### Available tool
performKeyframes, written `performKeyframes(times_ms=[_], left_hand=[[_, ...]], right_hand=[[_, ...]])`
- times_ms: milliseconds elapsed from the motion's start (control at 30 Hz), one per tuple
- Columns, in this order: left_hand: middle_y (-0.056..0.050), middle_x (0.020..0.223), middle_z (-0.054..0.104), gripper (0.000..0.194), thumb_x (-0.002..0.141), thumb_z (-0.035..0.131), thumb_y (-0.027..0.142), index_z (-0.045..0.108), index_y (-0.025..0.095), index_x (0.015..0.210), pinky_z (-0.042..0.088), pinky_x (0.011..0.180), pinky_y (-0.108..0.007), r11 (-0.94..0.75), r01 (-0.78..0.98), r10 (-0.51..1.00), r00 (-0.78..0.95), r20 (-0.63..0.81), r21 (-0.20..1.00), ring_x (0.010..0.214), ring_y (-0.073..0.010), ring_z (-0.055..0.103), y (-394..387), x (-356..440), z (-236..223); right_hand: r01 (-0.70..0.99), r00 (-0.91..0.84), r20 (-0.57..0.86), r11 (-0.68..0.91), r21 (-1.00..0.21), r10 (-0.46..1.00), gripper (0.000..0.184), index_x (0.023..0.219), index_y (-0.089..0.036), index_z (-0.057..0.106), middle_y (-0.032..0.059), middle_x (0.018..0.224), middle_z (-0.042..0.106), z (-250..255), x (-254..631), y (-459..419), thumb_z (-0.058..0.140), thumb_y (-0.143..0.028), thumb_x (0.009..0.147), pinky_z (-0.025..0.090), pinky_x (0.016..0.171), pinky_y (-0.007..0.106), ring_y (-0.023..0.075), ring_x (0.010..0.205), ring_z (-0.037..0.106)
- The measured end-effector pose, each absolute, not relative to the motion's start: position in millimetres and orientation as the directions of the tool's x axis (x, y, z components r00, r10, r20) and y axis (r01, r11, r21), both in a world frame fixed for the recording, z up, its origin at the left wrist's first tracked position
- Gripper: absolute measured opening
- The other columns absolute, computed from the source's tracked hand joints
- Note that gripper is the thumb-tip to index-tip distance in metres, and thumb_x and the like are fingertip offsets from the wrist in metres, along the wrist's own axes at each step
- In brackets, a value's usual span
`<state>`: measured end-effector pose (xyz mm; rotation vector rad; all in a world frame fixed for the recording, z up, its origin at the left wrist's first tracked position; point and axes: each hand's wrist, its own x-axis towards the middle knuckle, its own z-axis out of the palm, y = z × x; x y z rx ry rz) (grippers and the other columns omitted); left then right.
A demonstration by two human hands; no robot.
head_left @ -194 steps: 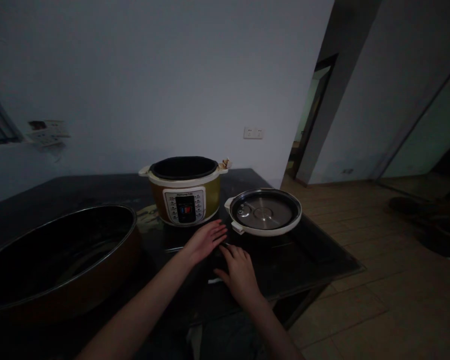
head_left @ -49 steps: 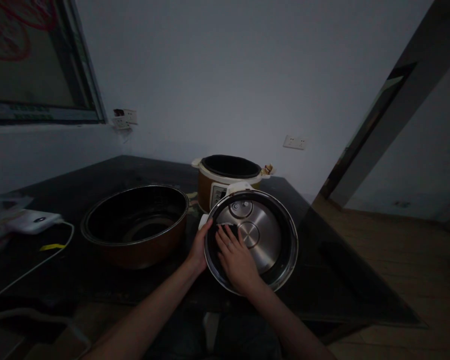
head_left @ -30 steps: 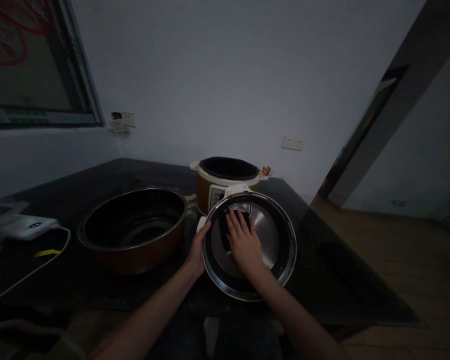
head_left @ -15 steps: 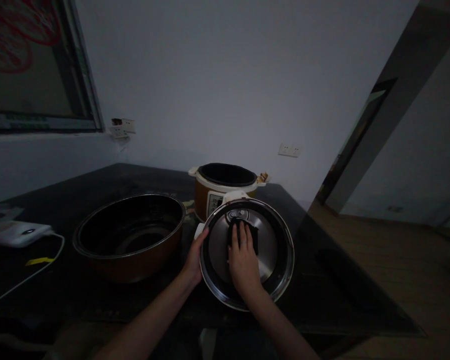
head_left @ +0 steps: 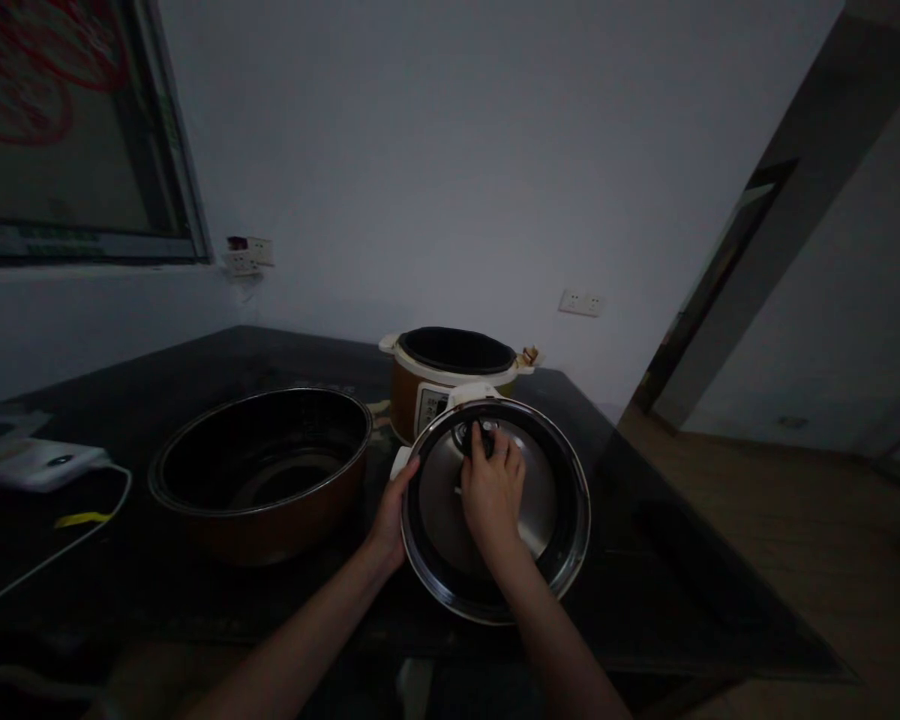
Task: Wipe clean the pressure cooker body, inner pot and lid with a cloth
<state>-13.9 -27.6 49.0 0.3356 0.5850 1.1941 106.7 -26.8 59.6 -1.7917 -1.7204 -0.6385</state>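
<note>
Our right hand (head_left: 493, 490) has its fingers clamped on a black cloth (head_left: 488, 443) against the lid (head_left: 544, 490); our left hand (head_left: 391, 518) grips its rim. We hold it tilted near the front edge of the table (head_left: 645, 610), cooker (head_left: 407, 397) behind.

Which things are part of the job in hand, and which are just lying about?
In use:
- lid, edge held by left grip
- dark cloth, at right grip, against the lid's underside

Apparently just lying about, untouched:
- open cooker, possibly related
- dark pot, possibly related
- white box
- yellow strip
</note>
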Motion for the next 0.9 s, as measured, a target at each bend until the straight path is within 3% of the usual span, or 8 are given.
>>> performKeyframes(times_ms=[533, 800, 900], left_hand=[[-0.011, 0.086, 0.075, 0.030, 0.088, 0.052, 0.024, 0.065, 0.008, 0.111, 0.052, 0.088, -0.036, 0.341, -0.775, 0.936, 0.231, -0.265, 0.532, 0.087, -0.0245, 0.071, -28.6, -13.8, 50.4], [-0.008, 0.075, 0.075, 0.027, 0.088, 0.052, 0.022, 0.067, 0.009, 0.105, 0.052, 0.089, -0.036, 0.318, -0.775, 0.946, 0.215, -0.244, 0.547, 0.087, -0.0245, 0.071, -28.2, -12.3, 51.0], [-0.009, 0.079, 0.075, 0.027, 0.086, 0.054, 0.022, 0.068, 0.008, 0.104, 0.052, 0.090, -0.036, 0.315, -0.778, 0.947, 0.216, -0.238, 0.543, 0.088, -0.0250, 0.071, -27.8, -12.9, 50.7]], right_hand=[[0.999, -0.037, 0.665, 0.048, 0.002, 0.746, 0.050, 0.138, -0.017, 0.043, 0.0156, 0.122, 0.057, 38.9, 117.4, -44.0, 0.046, -0.019, 0.089, 0.041, 0.089, 0.048, 0.0330, 0.108, 0.049], [0.984, 0.070, 0.587, 0.041, -0.173, 0.807, 0.040, 0.131, -0.013, 0.050, 0.0144, 0.121, 0.058, 72.7, 111.9, -22.1, 0.036, -0.018, 0.093, 0.044, 0.086, 0.039, 0.0274, 0.107, 0.053], [0.985, 0.078, 0.562, 0.023, -0.171, 0.823, 0.034, 0.121, -0.012, 0.056, 0.0132, 0.114, 0.062, 87.8, 103.8, -18.1, 0.037, -0.018, 0.093, 0.044, 0.085, 0.035, 0.0247, 0.103, 0.056]])
